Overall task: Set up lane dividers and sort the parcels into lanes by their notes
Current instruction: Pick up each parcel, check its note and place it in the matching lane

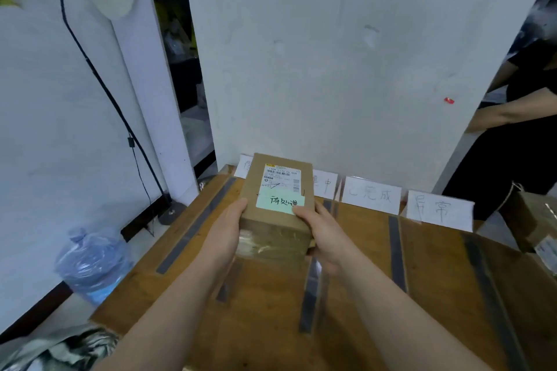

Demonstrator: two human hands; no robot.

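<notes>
Parcel: I held the parcel (275,220) above the surface (437,280), near its far edge, in front of the leftmost sign (244,166).
Grip: my left grip (224,232) and right grip (322,235) each curled round one side, leaving the note facing me.
Note: the green note (280,203) read "待处理".
Signs: along the far edge stood "已完成" (372,194) and "异常" (440,211). The leftmost was mostly hidden.
Shipping label (281,176): it was too small to read.
Tape dividers (396,253): they marked the lanes.

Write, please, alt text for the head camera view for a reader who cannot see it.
A left hand and a right hand hold a brown parcel with a green handwritten note over a wooden table. Dark tape strips split the table into lanes, and white paper signs stand along its far edge.
</notes>
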